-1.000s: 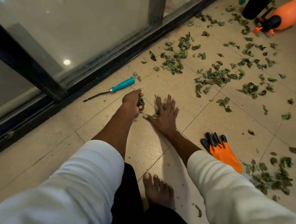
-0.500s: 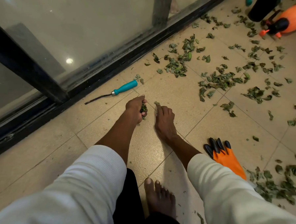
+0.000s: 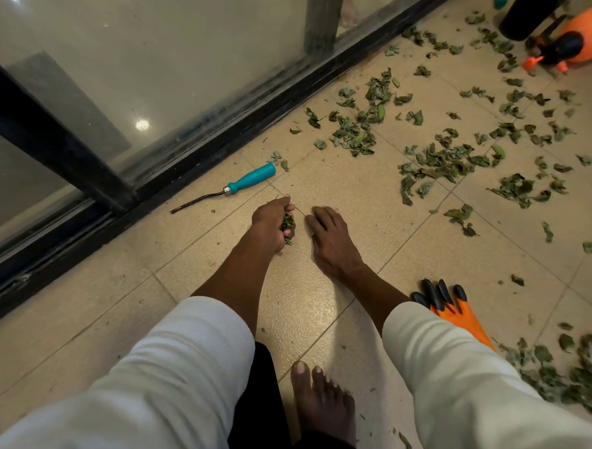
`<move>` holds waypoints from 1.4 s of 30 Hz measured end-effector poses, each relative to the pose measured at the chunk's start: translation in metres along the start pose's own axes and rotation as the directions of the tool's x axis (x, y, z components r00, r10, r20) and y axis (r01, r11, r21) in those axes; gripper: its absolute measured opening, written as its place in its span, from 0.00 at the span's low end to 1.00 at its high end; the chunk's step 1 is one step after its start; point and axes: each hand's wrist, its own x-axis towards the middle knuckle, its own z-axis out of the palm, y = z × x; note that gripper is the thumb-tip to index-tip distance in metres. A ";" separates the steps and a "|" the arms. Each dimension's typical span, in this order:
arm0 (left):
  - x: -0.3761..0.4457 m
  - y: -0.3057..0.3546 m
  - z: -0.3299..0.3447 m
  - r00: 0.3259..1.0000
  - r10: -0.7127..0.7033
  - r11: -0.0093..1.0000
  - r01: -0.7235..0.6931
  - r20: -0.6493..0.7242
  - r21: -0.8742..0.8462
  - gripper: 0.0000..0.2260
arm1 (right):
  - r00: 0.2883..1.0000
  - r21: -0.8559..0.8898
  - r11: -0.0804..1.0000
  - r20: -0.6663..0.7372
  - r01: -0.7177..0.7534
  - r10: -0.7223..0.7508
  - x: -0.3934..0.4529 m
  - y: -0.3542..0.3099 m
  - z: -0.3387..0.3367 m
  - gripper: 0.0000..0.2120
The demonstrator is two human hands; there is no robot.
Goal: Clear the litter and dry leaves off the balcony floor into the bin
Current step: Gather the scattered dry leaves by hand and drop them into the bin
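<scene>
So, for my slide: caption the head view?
Left hand grips gathered leaves; right hand rests on the tiles.

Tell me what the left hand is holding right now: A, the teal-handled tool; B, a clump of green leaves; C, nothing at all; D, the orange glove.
B: the left hand has its fingers curled round a clump of leaves, while the teal-handled tool and orange glove lie untouched on the floor.

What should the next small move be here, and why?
Probably reach the right hand forward to the nearest scattered leaves and rake them in. The left hand already grips a bunch of leaves, the tile between the hands looks picked clean, and no bin is in view.
</scene>
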 end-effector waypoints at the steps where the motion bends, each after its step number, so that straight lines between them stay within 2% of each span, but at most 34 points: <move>1: 0.000 0.000 0.000 1.000 0.003 1.000 -0.003 0.002 -0.004 0.12 | 0.999 0.015 1.000 -0.044 -0.012 0.013 0.000 -0.001 0.002 0.16; 3: 0.000 0.000 0.000 1.000 0.007 1.000 -0.007 0.004 -0.011 0.12 | 0.993 0.023 0.999 -0.109 -0.045 0.047 0.000 -0.003 0.002 0.10; 6: 0.001 0.000 -0.001 1.000 0.007 1.000 -0.007 0.004 -0.010 0.12 | 0.987 -0.007 0.996 -0.134 -0.085 0.083 -0.001 -0.005 -0.002 0.07; 10: 0.001 -0.001 -0.002 1.000 -0.003 1.000 0.003 -0.005 0.000 0.12 | 0.989 -0.080 0.991 -0.106 -0.112 0.103 0.000 -0.005 -0.007 0.11; 14: 0.002 -0.002 -0.003 1.000 -0.014 1.000 0.014 -0.012 0.023 0.12 | 0.997 -0.143 0.988 -0.068 -0.058 0.049 -0.002 -0.004 -0.014 0.16; 21: 0.002 -0.003 -0.003 0.999 -0.036 0.999 0.036 -0.012 0.036 0.12 | 1.000 -0.156 0.988 -0.028 -0.014 0.010 -0.004 -0.004 -0.019 0.11; 24: 0.001 -0.004 -0.001 0.999 -0.047 0.998 0.048 -0.013 0.038 0.12 | 0.997 -0.099 0.992 0.000 -0.083 0.083 -0.002 0.000 -0.017 0.14; 26: -0.001 -0.004 0.002 0.998 -0.058 0.998 0.059 -0.013 0.031 0.13 | 0.970 0.045 0.970 -0.018 -0.240 0.241 -0.001 0.005 -0.021 0.15; 27: -0.001 -0.005 0.003 0.998 -0.065 0.998 0.065 -0.010 0.021 0.12 | 0.925 0.176 0.915 -0.050 -0.364 0.377 0.001 0.007 -0.027 0.15; 28: -0.002 -0.005 0.004 0.997 -0.073 0.997 0.073 -0.005 0.007 0.12 | 0.829 0.348 0.796 -0.087 -0.494 0.553 0.006 0.011 -0.034 0.15; 29: -0.003 -0.006 0.006 0.997 -0.081 0.997 0.081 0.000 -0.006 0.12 | 0.677 0.547 0.605 -0.092 -0.579 0.731 0.013 0.013 -0.044 0.14; 30: -0.004 -0.007 0.008 0.996 -0.089 0.996 0.089 0.007 -0.021 0.12 | 0.506 0.723 0.376 -0.042 -0.579 0.862 0.020 0.015 -0.055 0.15; 31: -0.006 -0.009 0.010 0.995 -0.097 0.994 0.097 0.017 -0.041 0.12 | 0.366 0.847 0.146 0.061 -0.511 0.929 0.026 0.014 -0.067 0.16; 32: -0.008 -0.011 0.013 0.994 -0.104 0.992 0.105 0.029 -0.069 0.12 | 0.276 0.902 -0.054 0.188 -0.428 0.943 0.030 0.012 -0.073 0.16; 33: -0.010 -0.013 0.017 0.993 -0.109 0.989 0.113 0.040 -0.100 0.12 | 0.240 0.908 -0.223 0.319 -0.355 0.917 0.032 0.006 -0.080 0.14; 34: -0.013 -0.014 0.022 0.992 -0.113 0.983 0.119 0.051 -0.138 0.12 | 0.242 0.889 -0.348 0.423 -0.298 0.873 0.034 -0.002 -0.082 0.12; 36: -0.020 -0.016 0.033 0.992 -0.098 0.965 0.113 0.075 -0.236 0.13 | 0.275 0.846 -0.480 0.530 -0.231 0.802 0.038 -0.018 -0.077 0.11; 40: -0.031 -0.014 0.054 1.000 -0.008 0.894 0.018 0.024 -0.448 0.13 | 0.290 0.828 -0.540 0.559 -0.151 0.777 0.048 -0.046 -0.081 0.11; 42: -0.038 -0.009 0.057 1.000 0.030 0.870 -0.025 0.003 -0.492 0.13 | 0.325 0.826 -0.553 0.556 -0.111 0.765 0.052 -0.057 -0.090 0.08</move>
